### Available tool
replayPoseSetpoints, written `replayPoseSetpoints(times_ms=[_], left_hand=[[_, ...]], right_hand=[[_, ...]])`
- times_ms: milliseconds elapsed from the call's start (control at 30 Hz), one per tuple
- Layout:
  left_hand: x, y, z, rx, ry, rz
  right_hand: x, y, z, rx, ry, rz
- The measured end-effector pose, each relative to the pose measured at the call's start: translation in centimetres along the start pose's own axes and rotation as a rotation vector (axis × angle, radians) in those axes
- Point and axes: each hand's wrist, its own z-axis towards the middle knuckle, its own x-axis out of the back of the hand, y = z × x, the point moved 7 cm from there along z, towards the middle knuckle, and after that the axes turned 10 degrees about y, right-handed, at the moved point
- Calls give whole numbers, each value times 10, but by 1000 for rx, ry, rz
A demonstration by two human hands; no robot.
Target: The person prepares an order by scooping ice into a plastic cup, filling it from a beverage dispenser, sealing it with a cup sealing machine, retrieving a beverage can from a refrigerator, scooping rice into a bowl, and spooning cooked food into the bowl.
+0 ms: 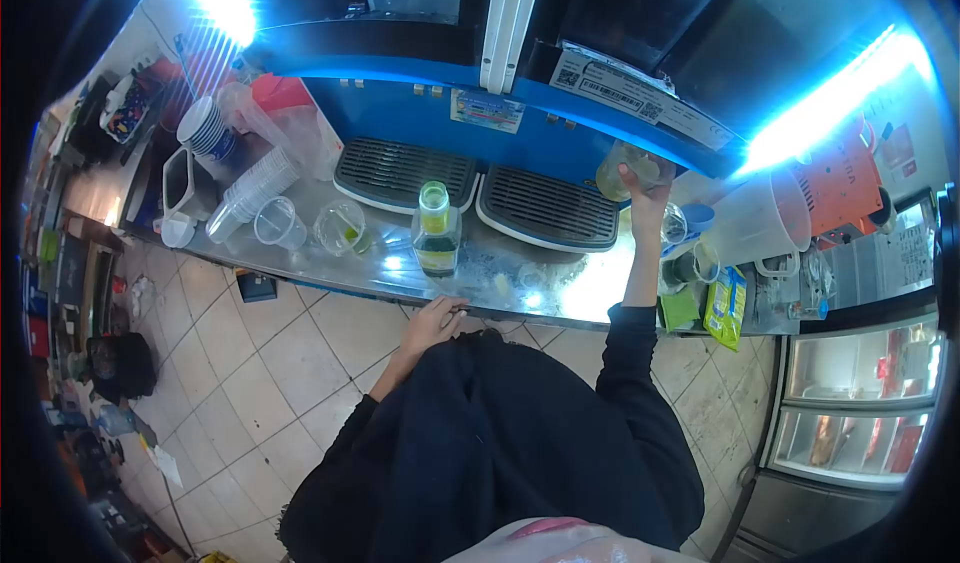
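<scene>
One clear container (612, 175), clamped in right hand (648, 191), apparently mid-handling, next wanting steadiness; left hand (430, 325) at worktop (550, 288) edge, grip unclear.

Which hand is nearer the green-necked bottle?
Left. The left hand is at the counter edge, in front of the green-necked bottle; the right hand holds a container, farther off to the right.

My hands are bare, left hand (434, 324) and right hand (646, 185). Black long sleeves: right sleeve (640, 363) stops well behind my fingers, cuff wrinkled, forearm exposed ahead of it. Left sleeve (345, 438) also ends back from the fingers, past the wrist. Loose black garment (490, 433) behind my left fingers, soft folds running lengthwise; seams too dark to make out.
</scene>
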Motion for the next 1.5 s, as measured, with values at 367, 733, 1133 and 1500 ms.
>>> replayPoseSetpoints(times_ms=[367,733,1133,1500], left_hand=[[1,1,1,-19,17,-11],[-2,-3,4,-61,19,-3],[-6,-6,10,-96,31,-16],[-12,-8,14,-81,-10,23]], right_hand=[[-3,-6,0,-180,8,72],[-1,5,1,-82,-29,92],[-3,-4,0,-33,-41,54],[-5,-5,-1,-52,-62,128]])
